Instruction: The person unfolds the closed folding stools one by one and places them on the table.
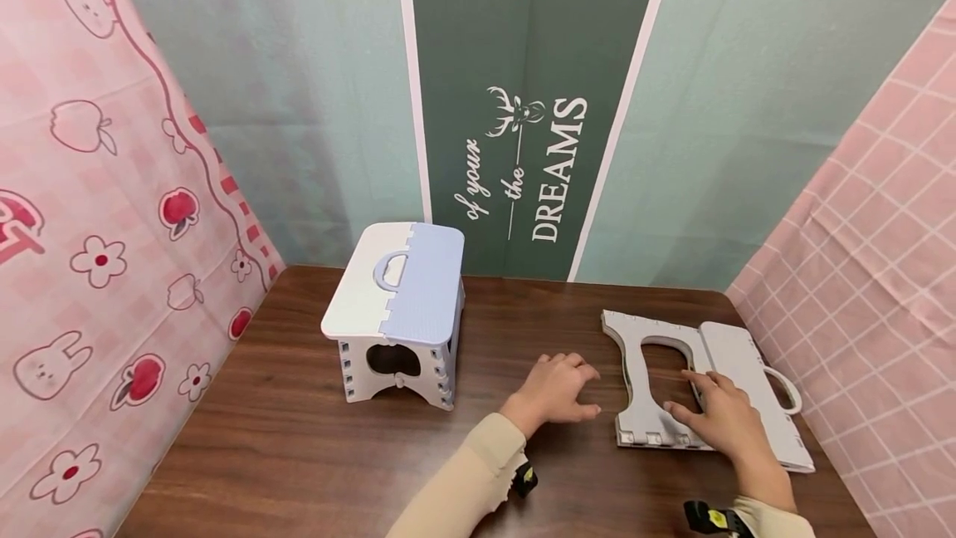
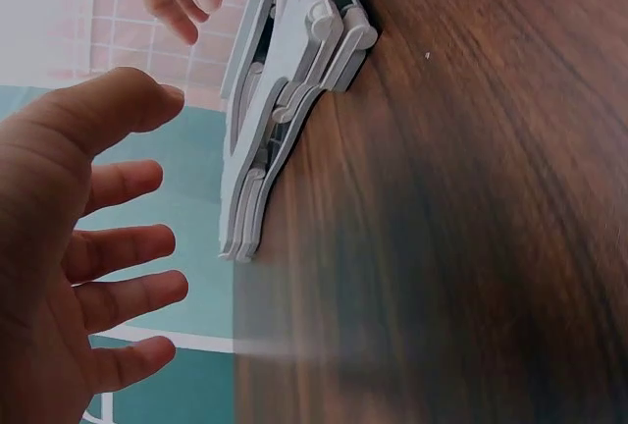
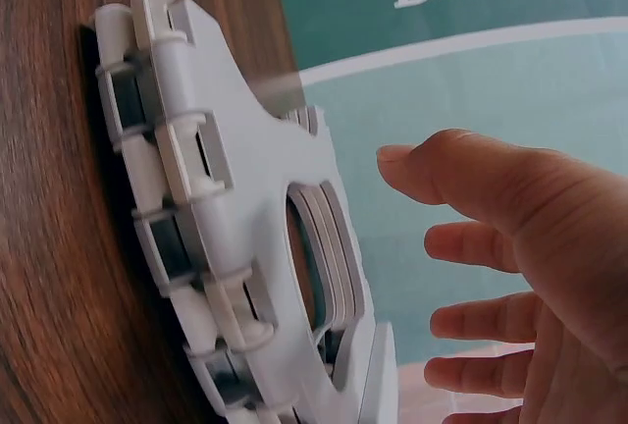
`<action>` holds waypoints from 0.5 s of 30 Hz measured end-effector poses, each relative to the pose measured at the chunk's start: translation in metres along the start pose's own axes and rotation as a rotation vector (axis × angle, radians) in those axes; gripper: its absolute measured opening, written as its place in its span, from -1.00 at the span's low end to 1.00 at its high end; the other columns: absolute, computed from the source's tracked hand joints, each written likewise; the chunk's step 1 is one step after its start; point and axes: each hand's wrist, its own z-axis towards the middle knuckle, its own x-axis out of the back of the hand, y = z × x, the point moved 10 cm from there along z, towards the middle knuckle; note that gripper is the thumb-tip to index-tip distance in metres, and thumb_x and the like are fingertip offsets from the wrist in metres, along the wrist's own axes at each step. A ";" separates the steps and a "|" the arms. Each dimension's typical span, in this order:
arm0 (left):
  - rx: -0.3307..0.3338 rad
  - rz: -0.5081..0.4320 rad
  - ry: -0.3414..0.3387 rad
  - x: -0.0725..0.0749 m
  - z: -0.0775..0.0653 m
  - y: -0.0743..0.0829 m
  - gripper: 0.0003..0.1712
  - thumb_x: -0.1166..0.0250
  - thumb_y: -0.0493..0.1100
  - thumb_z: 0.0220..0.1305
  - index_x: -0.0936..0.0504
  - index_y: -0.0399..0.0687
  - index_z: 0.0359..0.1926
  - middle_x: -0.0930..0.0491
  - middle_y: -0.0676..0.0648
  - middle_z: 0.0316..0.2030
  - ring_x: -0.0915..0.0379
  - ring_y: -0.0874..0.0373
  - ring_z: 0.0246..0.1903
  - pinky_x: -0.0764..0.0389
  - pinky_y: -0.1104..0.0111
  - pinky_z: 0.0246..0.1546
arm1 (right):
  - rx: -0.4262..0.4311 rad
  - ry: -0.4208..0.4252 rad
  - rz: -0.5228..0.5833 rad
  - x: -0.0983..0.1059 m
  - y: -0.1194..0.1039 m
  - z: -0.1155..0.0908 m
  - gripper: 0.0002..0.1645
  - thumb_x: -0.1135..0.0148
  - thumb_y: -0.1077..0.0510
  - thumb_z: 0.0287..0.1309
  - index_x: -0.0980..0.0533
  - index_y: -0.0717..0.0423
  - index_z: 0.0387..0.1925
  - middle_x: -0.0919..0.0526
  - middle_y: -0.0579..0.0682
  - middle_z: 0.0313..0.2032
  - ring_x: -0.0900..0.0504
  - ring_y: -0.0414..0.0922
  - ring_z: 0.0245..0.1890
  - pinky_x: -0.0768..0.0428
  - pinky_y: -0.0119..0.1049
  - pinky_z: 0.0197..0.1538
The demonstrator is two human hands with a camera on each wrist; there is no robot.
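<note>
A folded white plastic step stool [image 1: 638,422] lies flat on the right of the wooden table, its carry handle [image 1: 786,391] toward the right wall. Over its near part hovers my right hand [image 1: 720,418], fingers spread and holding nothing; the right wrist view shows a gap between the fingers and the stool's hinged edge [image 3: 186,179]. Left of that stool, my left hand [image 1: 556,388] is held above the table with loosely spread fingers and nothing in it. An unfolded stool [image 1: 426,289] with a white and blue top stands upright at the back left, beyond my left hand.
The brown wooden table [image 1: 299,455] ends at a green cloth backdrop [image 1: 508,40] with white lettering. Patterned pink cloth [image 1: 97,189] hangs along the left side, and pink checked cloth [image 1: 881,289] hangs close beside the folded stool on the right.
</note>
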 end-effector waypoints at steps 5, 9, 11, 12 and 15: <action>0.007 -0.036 -0.013 -0.008 0.001 0.006 -0.48 -0.20 0.31 0.09 -0.54 0.31 0.06 -0.46 0.15 -0.03 -0.41 0.27 -0.09 -0.36 0.38 -0.22 | -0.044 -0.030 -0.003 0.000 0.016 -0.004 -0.07 -0.26 -0.29 -0.01 -0.33 0.38 0.13 -0.25 0.57 0.01 -0.26 0.59 -0.11 -0.33 0.35 -0.33; 0.001 -0.032 -0.012 -0.010 0.002 0.011 -0.48 -0.21 0.31 0.09 -0.54 0.31 0.06 -0.46 0.15 -0.02 -0.40 0.26 -0.08 -0.37 0.36 -0.19 | -0.063 -0.043 -0.001 0.001 0.025 -0.006 -0.05 -0.22 -0.31 0.01 -0.31 0.39 0.14 -0.24 0.58 0.01 -0.26 0.60 -0.13 -0.34 0.35 -0.35; -0.002 -0.024 -0.009 -0.011 0.003 0.014 -0.48 -0.21 0.31 0.08 -0.54 0.31 0.06 -0.46 0.15 -0.01 -0.40 0.26 -0.07 -0.38 0.33 -0.15 | -0.071 -0.050 0.002 0.001 0.028 -0.008 -0.05 -0.20 -0.31 0.03 -0.30 0.40 0.14 -0.22 0.59 0.02 -0.26 0.61 -0.13 -0.34 0.34 -0.35; -0.004 -0.021 -0.010 -0.012 0.003 0.016 -0.48 -0.21 0.31 0.09 -0.54 0.32 0.06 -0.46 0.16 -0.01 -0.40 0.26 -0.07 -0.38 0.32 -0.14 | -0.075 -0.050 0.003 0.002 0.030 -0.009 -0.06 -0.20 -0.31 0.04 -0.30 0.40 0.14 -0.21 0.59 0.02 -0.26 0.61 -0.13 -0.34 0.34 -0.35; -0.011 -0.013 -0.014 -0.016 0.005 0.021 -0.48 -0.20 0.32 0.08 -0.53 0.34 0.07 -0.44 0.18 0.00 -0.39 0.27 -0.06 -0.37 0.32 -0.13 | -0.081 -0.033 -0.002 0.006 0.035 -0.012 -0.08 -0.20 -0.30 0.05 -0.31 0.41 0.12 -0.23 0.59 0.00 -0.28 0.59 -0.13 -0.35 0.33 -0.34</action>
